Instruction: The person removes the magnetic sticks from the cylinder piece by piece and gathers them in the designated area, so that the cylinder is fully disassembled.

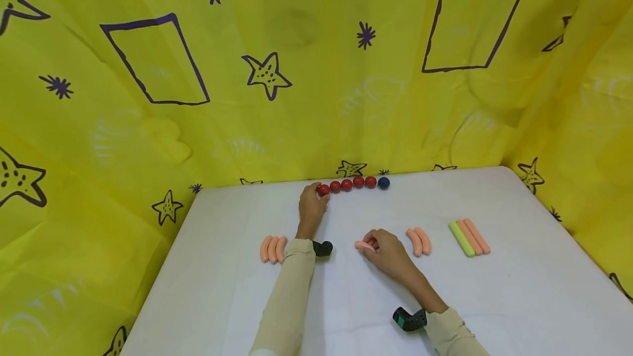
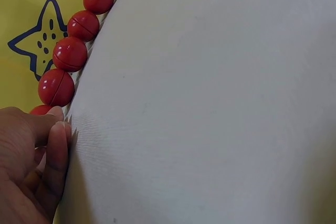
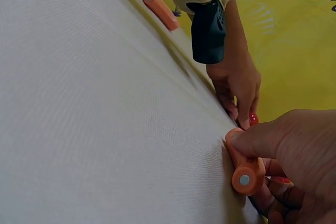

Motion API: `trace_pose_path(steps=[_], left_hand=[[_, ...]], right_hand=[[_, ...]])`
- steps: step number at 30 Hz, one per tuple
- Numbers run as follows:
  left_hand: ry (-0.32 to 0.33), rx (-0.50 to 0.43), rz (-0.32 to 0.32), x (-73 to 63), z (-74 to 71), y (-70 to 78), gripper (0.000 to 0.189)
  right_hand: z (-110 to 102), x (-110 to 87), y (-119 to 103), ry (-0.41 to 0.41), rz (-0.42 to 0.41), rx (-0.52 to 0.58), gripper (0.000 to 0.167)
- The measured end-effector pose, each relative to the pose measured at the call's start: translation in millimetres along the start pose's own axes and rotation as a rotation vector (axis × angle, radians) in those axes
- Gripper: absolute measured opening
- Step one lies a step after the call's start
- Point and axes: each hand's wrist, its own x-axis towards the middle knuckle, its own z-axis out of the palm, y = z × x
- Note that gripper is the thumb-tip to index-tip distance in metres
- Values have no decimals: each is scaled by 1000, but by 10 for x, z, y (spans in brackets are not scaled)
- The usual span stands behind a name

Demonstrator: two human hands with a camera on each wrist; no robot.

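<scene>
At the table's far side, my left hand [image 1: 311, 209] grips the leftmost red ball [image 1: 323, 190] between thumb and fingers. That ball ends a row of several shiny red balls [image 1: 346, 185], with a dark blue ball [image 1: 383, 183] at the right end. In the left wrist view the fingers mostly cover the gripped ball. Nearer the middle, my right hand [image 1: 388, 256] pinches a curved orange rod [image 1: 365, 246]. The right wrist view shows this rod [image 3: 239, 153] close over the white surface, a round silvery disc in its near end.
Three curved orange rods [image 1: 272, 249] lie left of the left forearm. Two more curved rods [image 1: 418, 242] lie right of the right hand. Farther right, a straight green rod [image 1: 461, 239] lies beside two straight orange rods [image 1: 473, 237]. A yellow patterned curtain [image 1: 316, 125] borders the white table [image 1: 544, 290].
</scene>
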Motion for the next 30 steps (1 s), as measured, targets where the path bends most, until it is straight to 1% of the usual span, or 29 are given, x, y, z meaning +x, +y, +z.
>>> trace_pose_path(steps=[4, 9, 13, 17, 19, 21, 25, 28, 30], left_hand=[[-2, -34, -1, -5, -4, 4, 48], [-1, -79, -21, -35, -4, -11, 49], [0, -106, -28, -35, 3, -28, 51], [27, -117, -17, -27, -13, -59, 55], [43, -126, -7, -39, -25, -79, 58], [53, -135, -13, -69, -43, -85, 61], [60, -151, -39, -176, -85, -89, 63], [53, -170, -46, -266, -128, -93, 62], [37, -179, -51, -333, -170, -95, 61]], right_hand=[[2, 11, 16, -4, 1, -3, 24], [0, -3, 6, -20, 17, 17, 24], [6, -5, 3, -11, 19, 13, 24], [17, 9, -1, 13, -4, 8, 24], [24, 14, -5, 19, -2, 3, 24], [31, 17, -8, 18, 6, -6, 25], [40, 12, -8, 6, 27, -22, 27], [40, 6, -11, 13, 35, -19, 27], [40, 7, -15, 17, 36, -15, 26]])
